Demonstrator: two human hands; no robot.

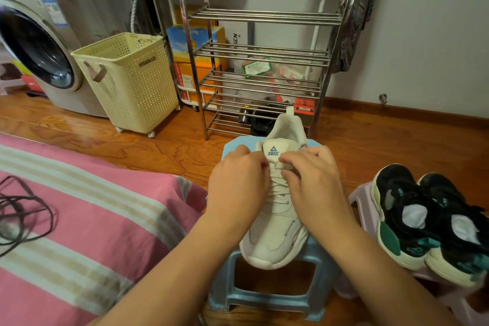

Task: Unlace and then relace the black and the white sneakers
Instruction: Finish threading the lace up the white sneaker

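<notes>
The cream laundry basket stands by the washing machine; I cannot see inside it. The white sneaker lies on the blue stool, toe toward me. My left hand and right hand pinch its lace near the tongue. The black sneakers rest on a stool at my right, on a wooden floor.

Single head-worn wide-angle view, looking forward and down from close above a blue stool.

The left hand and right hand reach in from the bottom edge; the wooden floor and far wall curve at the frame's sides.
</notes>
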